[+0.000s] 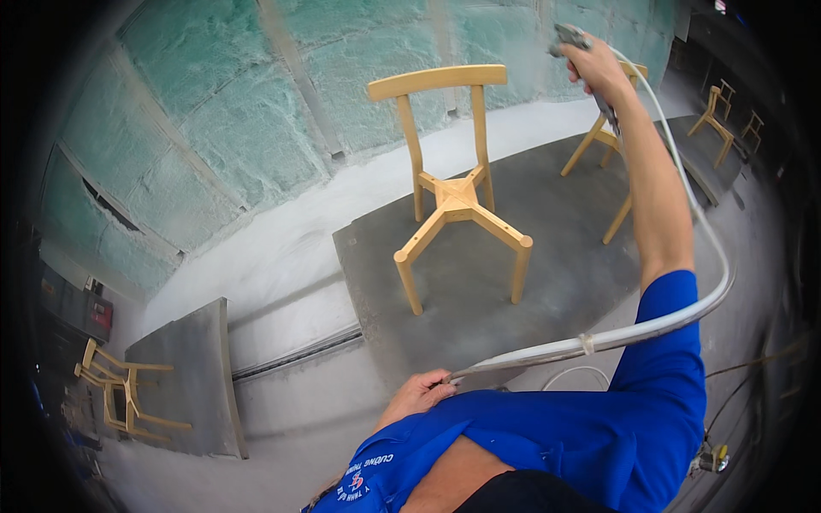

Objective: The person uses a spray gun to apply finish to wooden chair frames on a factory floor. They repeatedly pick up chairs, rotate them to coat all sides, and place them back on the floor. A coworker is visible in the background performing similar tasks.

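Note:
My right hand (599,70) is raised at the far right, fingers wrapped round a spray gun (570,37). A pale hose (717,286) loops down from the gun past my right arm and across in front of me. Low in the middle, my left hand (416,398) closes on the hose's lower stretch. Ahead of me a bare wooden chair frame (457,200) stands upright, seatless, with a curved back rail. Behind my right forearm is another wooden chair (585,147), partly hidden by the arm and nearest to the gun.
Both chairs stand on a dark grey board (359,282). Teal, fibrous filter panels (205,103) line the back wall. At the left, another chair frame (128,398) lies by a second grey board (201,368). More chair frames (714,124) stand at the far right. A rail (299,350) crosses the floor.

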`<state>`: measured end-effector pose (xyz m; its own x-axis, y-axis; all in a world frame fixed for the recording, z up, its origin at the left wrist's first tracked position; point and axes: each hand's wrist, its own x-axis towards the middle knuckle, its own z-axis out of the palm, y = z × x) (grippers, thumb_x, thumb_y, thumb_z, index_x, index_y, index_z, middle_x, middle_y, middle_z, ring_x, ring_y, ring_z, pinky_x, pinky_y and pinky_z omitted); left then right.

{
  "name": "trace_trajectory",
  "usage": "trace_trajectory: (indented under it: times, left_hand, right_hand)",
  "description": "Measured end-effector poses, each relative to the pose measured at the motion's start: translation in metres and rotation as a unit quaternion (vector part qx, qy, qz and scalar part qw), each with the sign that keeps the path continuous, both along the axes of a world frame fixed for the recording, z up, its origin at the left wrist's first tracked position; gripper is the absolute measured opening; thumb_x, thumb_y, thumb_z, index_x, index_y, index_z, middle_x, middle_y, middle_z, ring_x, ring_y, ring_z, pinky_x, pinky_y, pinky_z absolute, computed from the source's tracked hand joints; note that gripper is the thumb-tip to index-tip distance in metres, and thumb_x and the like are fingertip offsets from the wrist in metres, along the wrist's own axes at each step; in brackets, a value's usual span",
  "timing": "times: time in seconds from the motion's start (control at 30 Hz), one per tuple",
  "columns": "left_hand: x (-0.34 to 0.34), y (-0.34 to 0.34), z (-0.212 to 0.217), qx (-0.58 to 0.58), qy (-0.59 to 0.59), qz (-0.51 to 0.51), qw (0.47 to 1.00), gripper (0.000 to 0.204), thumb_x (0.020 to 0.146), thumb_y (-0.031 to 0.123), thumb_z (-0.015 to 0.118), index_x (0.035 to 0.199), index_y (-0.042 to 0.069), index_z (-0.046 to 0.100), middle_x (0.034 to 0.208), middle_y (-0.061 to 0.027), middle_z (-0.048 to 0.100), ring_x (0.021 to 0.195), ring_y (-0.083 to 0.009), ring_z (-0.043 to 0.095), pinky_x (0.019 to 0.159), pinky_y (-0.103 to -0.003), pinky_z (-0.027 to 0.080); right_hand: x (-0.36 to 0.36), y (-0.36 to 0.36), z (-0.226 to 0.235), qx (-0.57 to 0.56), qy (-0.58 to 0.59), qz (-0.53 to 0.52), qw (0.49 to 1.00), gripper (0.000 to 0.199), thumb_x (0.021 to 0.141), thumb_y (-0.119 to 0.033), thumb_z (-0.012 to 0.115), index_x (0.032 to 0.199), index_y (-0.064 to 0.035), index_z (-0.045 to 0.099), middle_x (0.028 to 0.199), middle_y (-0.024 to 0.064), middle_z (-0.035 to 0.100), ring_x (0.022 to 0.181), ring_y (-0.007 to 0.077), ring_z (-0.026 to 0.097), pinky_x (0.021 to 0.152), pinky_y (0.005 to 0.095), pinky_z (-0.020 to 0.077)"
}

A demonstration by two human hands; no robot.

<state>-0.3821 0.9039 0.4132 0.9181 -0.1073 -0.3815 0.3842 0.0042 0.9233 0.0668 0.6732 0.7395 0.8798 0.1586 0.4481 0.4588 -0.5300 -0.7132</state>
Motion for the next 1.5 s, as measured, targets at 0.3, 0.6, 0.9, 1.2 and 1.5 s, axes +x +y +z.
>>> trace_trajectory:
  times: [0.3,0.6,0.9,1.2,1.5]
  left_hand:
    - [-0.033,0.072,-0.023,-0.087,-0.054,0.069,0.992,0.014,0.103,0.014,0.066,0.107,0.002,0.071,0.088,0.0010,0.067,0.085,-0.0078,0.059,0.076,-0.025,0.049]
    - [-0.044,0.113,-0.030,-0.089,-0.063,0.017,0.994,0.014,0.101,0.012,0.067,0.109,0.002,0.072,0.093,-0.0009,0.070,0.089,-0.0088,0.062,0.080,-0.025,0.049]
    - [-0.038,0.121,-0.025,-0.040,-0.077,-0.050,0.995,0.014,0.100,0.012,0.067,0.110,0.004,0.073,0.092,-0.0012,0.071,0.088,-0.0095,0.063,0.080,-0.027,0.051]
    - [-0.045,0.058,-0.032,0.011,-0.057,0.002,0.998,0.019,0.098,0.018,0.071,0.112,0.007,0.074,0.091,-0.0033,0.074,0.085,-0.0124,0.066,0.078,-0.030,0.054]
    - [-0.045,-0.051,-0.032,0.074,-0.053,0.068,0.994,0.021,0.091,0.015,0.078,0.111,0.010,0.074,0.098,-0.0033,0.073,0.088,-0.0137,0.068,0.078,-0.030,0.055]
  right_hand:
    - [-0.093,0.209,0.080,-0.183,-0.031,0.172,0.967,0.030,0.085,-0.034,0.071,0.098,-0.0073,0.072,0.069,0.0026,0.062,0.058,0.0142,0.056,0.051,0.0331,0.0452]
    - [-0.114,0.205,0.038,-0.042,0.042,0.120,0.991,0.018,0.094,-0.019,0.065,0.104,-0.0071,0.072,0.070,0.0027,0.062,0.056,0.0114,0.060,0.044,0.0263,0.0450]
    - [-0.104,0.051,-0.027,0.112,0.028,-0.096,0.989,0.024,0.098,-0.027,0.065,0.113,-0.0085,0.065,0.079,-0.0008,0.064,0.065,0.0079,0.064,0.046,0.0249,0.0428]
    - [-0.155,-0.048,-0.105,0.167,0.070,-0.051,0.982,0.024,0.100,-0.024,0.063,0.114,-0.0056,0.064,0.081,0.0020,0.066,0.071,0.0099,0.065,0.046,0.0255,0.0428]
    - [-0.201,-0.122,-0.258,0.289,0.181,0.086,0.936,0.038,0.101,-0.026,0.062,0.132,-0.0037,0.058,0.088,0.0060,0.066,0.074,0.0150,0.068,0.042,0.0250,0.0437]
